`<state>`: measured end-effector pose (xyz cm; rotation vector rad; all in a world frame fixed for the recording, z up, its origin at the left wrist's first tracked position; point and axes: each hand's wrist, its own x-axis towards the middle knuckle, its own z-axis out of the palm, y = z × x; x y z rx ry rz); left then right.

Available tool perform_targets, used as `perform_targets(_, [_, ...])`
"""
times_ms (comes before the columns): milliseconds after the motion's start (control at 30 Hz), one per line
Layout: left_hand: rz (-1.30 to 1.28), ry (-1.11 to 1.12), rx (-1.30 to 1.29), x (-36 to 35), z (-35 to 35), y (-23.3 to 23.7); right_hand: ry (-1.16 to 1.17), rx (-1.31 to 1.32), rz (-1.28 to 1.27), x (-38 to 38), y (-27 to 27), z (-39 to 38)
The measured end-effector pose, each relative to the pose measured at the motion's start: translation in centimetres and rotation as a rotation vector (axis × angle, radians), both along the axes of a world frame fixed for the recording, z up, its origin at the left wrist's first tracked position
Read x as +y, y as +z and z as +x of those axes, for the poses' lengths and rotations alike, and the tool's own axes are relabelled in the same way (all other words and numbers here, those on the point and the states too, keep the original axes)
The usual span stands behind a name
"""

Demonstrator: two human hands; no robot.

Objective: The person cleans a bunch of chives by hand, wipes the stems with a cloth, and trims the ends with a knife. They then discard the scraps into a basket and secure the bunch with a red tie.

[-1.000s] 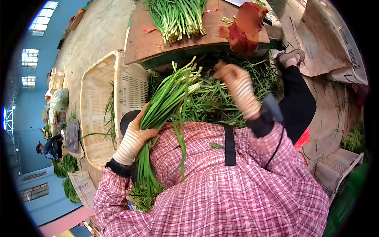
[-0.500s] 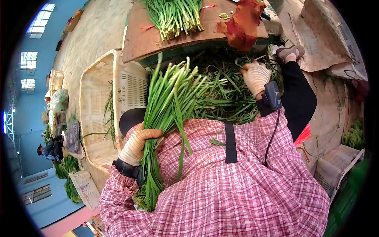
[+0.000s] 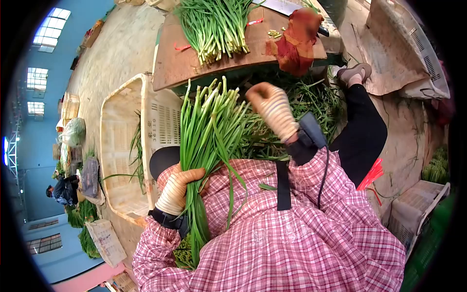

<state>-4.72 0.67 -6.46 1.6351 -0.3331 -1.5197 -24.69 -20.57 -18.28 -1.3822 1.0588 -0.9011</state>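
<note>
My left hand (image 3: 181, 187), in a striped glove, is closed around a bunch of garlic chives (image 3: 209, 131). The bunch stands nearly upright in front of my body, its pale cut ends up and long leaves hanging below my fist. Just right of the pale ends is my right hand (image 3: 270, 104), gloved too, with its fingers curled together; whether anything is pinched in them is hidden. Beneath it lies a heap of loose green leaves (image 3: 311, 109). A larger pile of chives (image 3: 214, 29) rests on the wooden board (image 3: 170, 61) ahead.
At my left stands a cream plastic crate (image 3: 121, 146) with a few leaves in it. On the board are a reddish cloth (image 3: 296, 44), a knife blade (image 3: 277, 6) and small cut stem ends (image 3: 274, 34). Red plastic strips (image 3: 372, 174) lie by my right leg. Another person (image 3: 63, 189) is far left.
My right hand has risen from the leaf heap and moved left toward the bunch. My left hand still grips the bunch, which now stands more upright; the view has shifted slightly.
</note>
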Motion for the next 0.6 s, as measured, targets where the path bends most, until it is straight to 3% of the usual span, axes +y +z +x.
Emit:
perform_targets(33, [-0.002, -0.003, -0.036, 0.0, -0.1, -0.1, 0.024, -0.210, 0.093, -0.9, 0.0, -0.5])
perform_targets(100, [-0.002, -0.016, -0.071, -0.3, -0.7, 0.5, 0.030, -0.154, -0.029, -1.3, 1.5, -0.3])
perform_targets(167, [-0.019, -0.049, -0.053, -0.4, -0.9, 0.4, 0.214, -0.187, 0.014, -1.2, 2.0, 0.1])
perform_targets(233, [-0.016, -0.062, -0.022, -0.3, -0.9, 0.2, 0.327, -0.047, 0.111, -1.7, 1.3, 0.3])
perform_targets(367, [0.032, -0.072, -0.037, 0.1, -0.8, 0.2, 0.400, -0.359, 0.167, -0.5, 0.8, -0.3])
perform_targets(500, [0.022, -0.091, -0.016, 0.3, -0.5, 0.1, 0.196, -0.404, 0.264, 0.3, 1.2, -0.3])
perform_targets(600, [0.028, -0.019, 0.006, 0.9, -0.4, 0.5, -0.031, -0.650, 0.401, -1.0, -1.2, -0.5])
